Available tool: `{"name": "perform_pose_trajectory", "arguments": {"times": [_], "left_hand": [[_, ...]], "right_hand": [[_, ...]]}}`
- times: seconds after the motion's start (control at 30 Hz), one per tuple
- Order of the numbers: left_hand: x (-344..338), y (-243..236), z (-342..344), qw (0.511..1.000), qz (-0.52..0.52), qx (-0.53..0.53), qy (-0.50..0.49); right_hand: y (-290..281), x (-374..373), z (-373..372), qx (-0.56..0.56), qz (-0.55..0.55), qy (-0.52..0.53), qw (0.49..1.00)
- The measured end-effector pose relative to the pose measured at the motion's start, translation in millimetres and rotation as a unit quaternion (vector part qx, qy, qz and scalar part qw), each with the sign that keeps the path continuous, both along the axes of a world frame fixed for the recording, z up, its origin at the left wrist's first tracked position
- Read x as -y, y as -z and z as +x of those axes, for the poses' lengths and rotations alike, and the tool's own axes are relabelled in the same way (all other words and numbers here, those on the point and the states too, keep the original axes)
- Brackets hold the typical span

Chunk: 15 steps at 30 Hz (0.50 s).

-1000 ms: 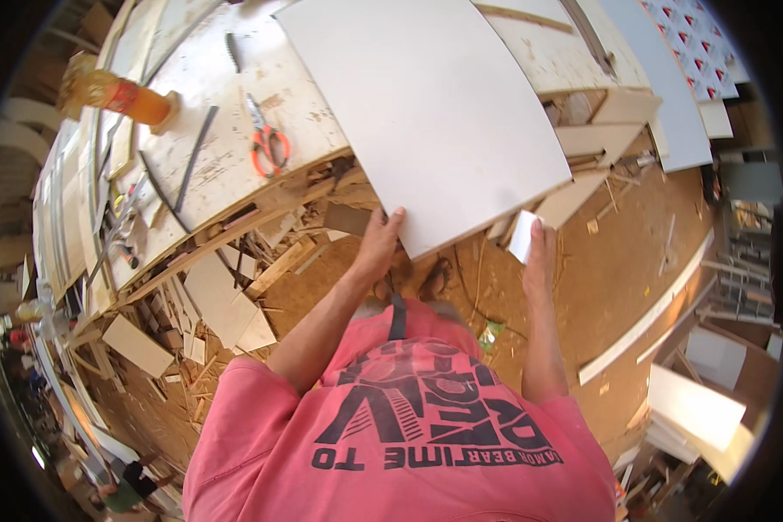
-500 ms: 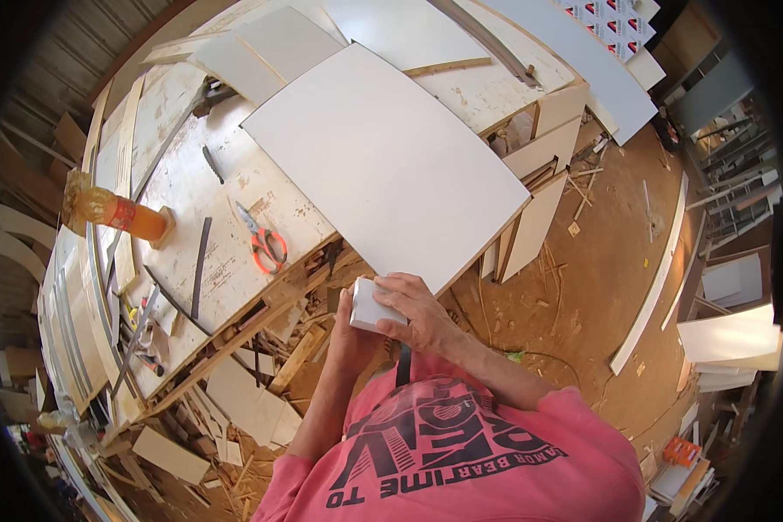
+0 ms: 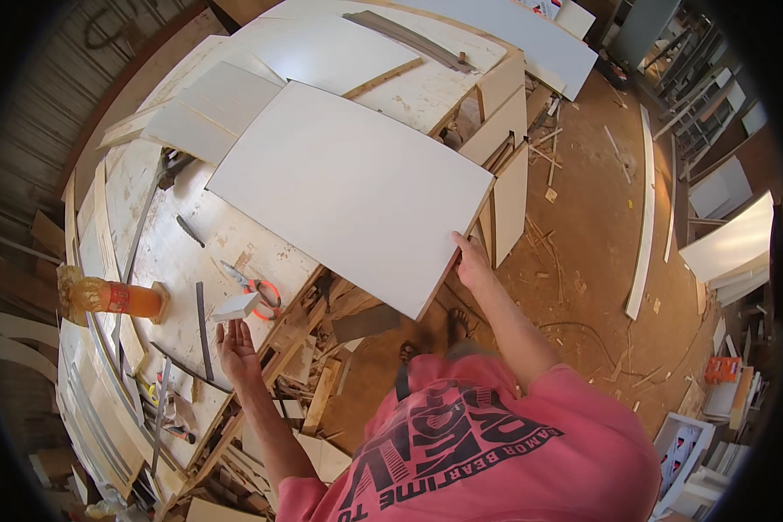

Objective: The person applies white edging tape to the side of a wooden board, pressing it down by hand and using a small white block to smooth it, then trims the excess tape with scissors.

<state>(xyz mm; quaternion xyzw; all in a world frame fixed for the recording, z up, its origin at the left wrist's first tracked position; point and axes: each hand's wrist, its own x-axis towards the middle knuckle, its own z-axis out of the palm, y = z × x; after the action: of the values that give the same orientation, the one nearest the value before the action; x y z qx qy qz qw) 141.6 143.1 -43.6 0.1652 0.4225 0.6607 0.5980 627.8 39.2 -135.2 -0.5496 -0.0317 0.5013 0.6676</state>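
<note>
A large white panel [image 3: 348,191] lies across the bench, its near corner sticking out past the bench edge. My right hand [image 3: 474,263] grips its right edge, thumb on top and fingers hidden underneath. Over the bench, my left hand [image 3: 239,355] has its palm up and its fingers stretched out. A small white block [image 3: 236,306] sits tilted at those fingertips, touching them or just beyond. Right behind the block are scissors with orange handles [image 3: 268,297]. A dark strip [image 3: 204,331] lies to the left of the hand.
The worn bench top [image 3: 226,217] carries a bottle of orange liquid [image 3: 130,299] lying at the left and a grey bar [image 3: 404,39] at the back. Wood offcuts [image 3: 322,391] crowd below its front edge. A long white strip [image 3: 644,217] lies on the floor at right.
The white block has gone from between both hands to the left, over the bench. My right hand has left it and taken the panel's right edge. The panel appears turned, with my view shifted.
</note>
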Motion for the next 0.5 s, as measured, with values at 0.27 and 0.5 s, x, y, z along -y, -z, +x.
{"name": "perform_pose_trajectory", "arguments": {"times": [0.27, 0.5], "left_hand": [[-16.8, 24.5, -19.7, 0.984, -0.099, -0.146, 0.026], [-10.0, 29.2, -11.9, 0.961, -0.093, -0.259, 0.022]], "right_hand": [[-37.3, -3.8, -25.9, -0.122, 0.065, 0.016, 0.99], [-94.0, -5.9, -29.5, -0.116, 0.121, -0.006, 0.986]]}}
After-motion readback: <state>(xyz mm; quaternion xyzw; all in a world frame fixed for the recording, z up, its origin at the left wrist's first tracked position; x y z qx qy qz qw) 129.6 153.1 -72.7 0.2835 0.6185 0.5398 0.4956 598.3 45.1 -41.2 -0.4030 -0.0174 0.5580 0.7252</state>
